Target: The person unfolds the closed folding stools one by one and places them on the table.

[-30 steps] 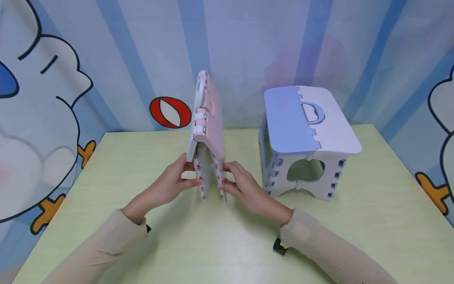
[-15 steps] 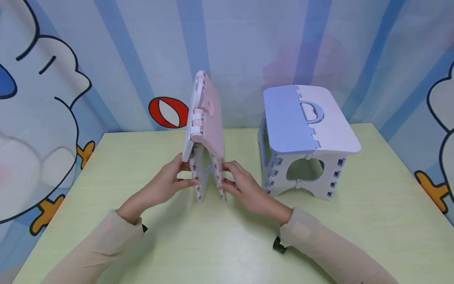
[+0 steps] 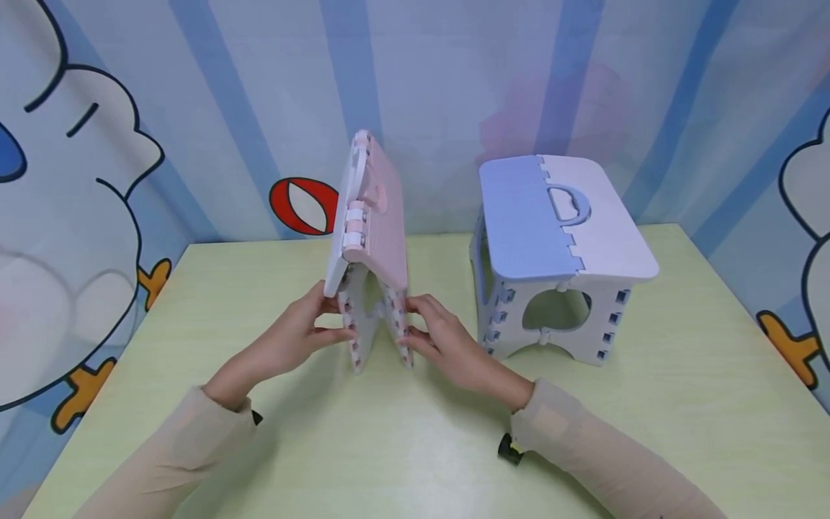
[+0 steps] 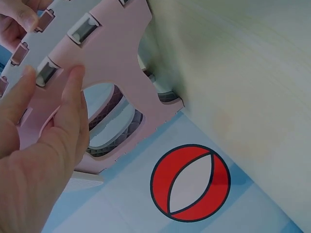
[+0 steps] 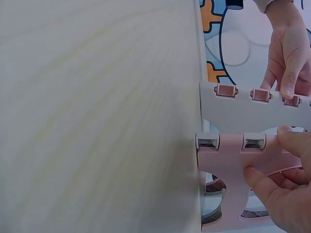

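pink stool (image 3: 372, 238): folding stool, pink and white, standing on its feet near the middle of the counter (image 3: 415, 447). the two seat halves are tented into a narrow peak, hinge uppermost; the white half faces left, the pink half faces right. the leg panels are parted a little at the bottom. in the left wrist view the pink leg panel (image 4: 112, 63) shows an arched cut-out and a row of slots; in the right wrist view the white panel (image 5: 252, 109) and the pink panel (image 5: 233, 170) stand side by side with their feet on the counter.

left hand (image 3: 295, 335): grip closed on the white leg panel at the stool's left lower edge, thumb in front and fingers behind. sleeve beige.

right hand (image 3: 447, 342): grip closed on the pink leg panel at the stool's right lower edge, thumb and fingers pinching its rim. sleeve beige; a small black fitting shows at the wrist.

blue stool (image 3: 560, 245): second folding stool, blue and white, fully opened, seat flat with a handle slot at the middle. stands on the counter to the right of the pink stool, apart from it and from both hands.

counter: pale yellow-green, wood-grain surface.

backdrop (image 3: 194, 108): blue-striped cartoon cloth behind the counter, with white duck figures at both sides and a red and white ball (image 3: 305, 205) behind the pink stool.
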A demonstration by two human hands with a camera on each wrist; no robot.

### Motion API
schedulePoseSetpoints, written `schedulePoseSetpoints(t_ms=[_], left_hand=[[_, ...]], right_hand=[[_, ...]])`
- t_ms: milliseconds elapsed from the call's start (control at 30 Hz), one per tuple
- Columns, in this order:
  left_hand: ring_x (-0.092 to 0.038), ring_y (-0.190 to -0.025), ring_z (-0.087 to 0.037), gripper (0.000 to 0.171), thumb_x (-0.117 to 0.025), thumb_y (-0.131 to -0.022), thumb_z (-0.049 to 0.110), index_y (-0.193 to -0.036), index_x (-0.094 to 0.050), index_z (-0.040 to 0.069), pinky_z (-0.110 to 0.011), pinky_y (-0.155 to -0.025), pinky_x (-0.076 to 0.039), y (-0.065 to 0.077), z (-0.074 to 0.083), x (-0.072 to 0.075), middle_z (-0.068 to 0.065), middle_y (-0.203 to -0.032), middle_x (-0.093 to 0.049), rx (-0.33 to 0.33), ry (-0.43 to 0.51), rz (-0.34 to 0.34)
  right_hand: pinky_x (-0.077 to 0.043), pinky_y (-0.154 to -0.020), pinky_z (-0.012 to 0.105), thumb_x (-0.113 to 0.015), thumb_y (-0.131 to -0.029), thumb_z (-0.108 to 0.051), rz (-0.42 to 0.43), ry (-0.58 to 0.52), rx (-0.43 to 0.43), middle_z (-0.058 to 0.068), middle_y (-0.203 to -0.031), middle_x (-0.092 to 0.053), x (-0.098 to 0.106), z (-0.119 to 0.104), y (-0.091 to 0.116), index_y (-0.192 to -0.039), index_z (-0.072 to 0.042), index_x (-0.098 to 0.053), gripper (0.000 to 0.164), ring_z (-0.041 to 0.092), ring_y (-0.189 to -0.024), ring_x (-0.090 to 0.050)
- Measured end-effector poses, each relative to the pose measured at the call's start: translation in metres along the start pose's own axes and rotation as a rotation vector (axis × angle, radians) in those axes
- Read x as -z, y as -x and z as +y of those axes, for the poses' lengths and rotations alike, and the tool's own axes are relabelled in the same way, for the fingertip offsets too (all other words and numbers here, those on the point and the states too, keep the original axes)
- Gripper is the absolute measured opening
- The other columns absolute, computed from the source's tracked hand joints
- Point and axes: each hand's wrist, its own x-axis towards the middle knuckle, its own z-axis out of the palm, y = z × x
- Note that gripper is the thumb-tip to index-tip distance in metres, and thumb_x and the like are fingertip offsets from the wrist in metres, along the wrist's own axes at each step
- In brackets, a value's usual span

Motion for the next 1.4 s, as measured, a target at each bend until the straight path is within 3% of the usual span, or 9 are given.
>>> schedulePoseSetpoints(t_ms=[400,733,1400], left_hand=[[-0.054,-0.124,-0.034,0.084,-0.072,-0.090,0.002,-0.156,-0.020,0.011,-0.043,-0.092,-0.054,0.003,-0.005,0.007,-0.016,-0.142,-0.046,0.001,-0.006,-0.017],[-0.054,-0.124,-0.034,0.087,-0.072,-0.090,0.003,-0.158,-0.017,0.015,-0.041,-0.092,-0.054,0.005,-0.008,0.013,-0.015,-0.142,-0.045,-0.021,-0.008,-0.034],[-0.052,-0.125,-0.036,0.093,-0.073,-0.089,0.003,-0.159,-0.015,0.023,-0.045,-0.092,-0.054,0.008,-0.008,0.021,-0.010,-0.142,-0.044,-0.002,0.015,-0.059]], right_hand=[[-0.045,-0.101,0.026,-0.060,-0.099,-0.011,0.003,0.018,-0.003,0.007,-0.137,-0.046,0.001,0.002,0.000,-0.140,-0.005,-0.043,0.045,0.020,-0.134,-0.045],[-0.044,-0.101,0.026,-0.060,-0.099,-0.009,0.001,0.024,-0.001,0.008,-0.137,-0.045,0.001,0.003,0.000,-0.139,-0.004,-0.043,0.045,0.021,-0.133,-0.046],[-0.044,-0.101,0.025,-0.060,-0.099,-0.008,0.005,0.034,-0.008,0.009,-0.139,-0.044,0.003,0.001,0.000,-0.139,-0.003,-0.043,0.044,0.022,-0.132,-0.046]])
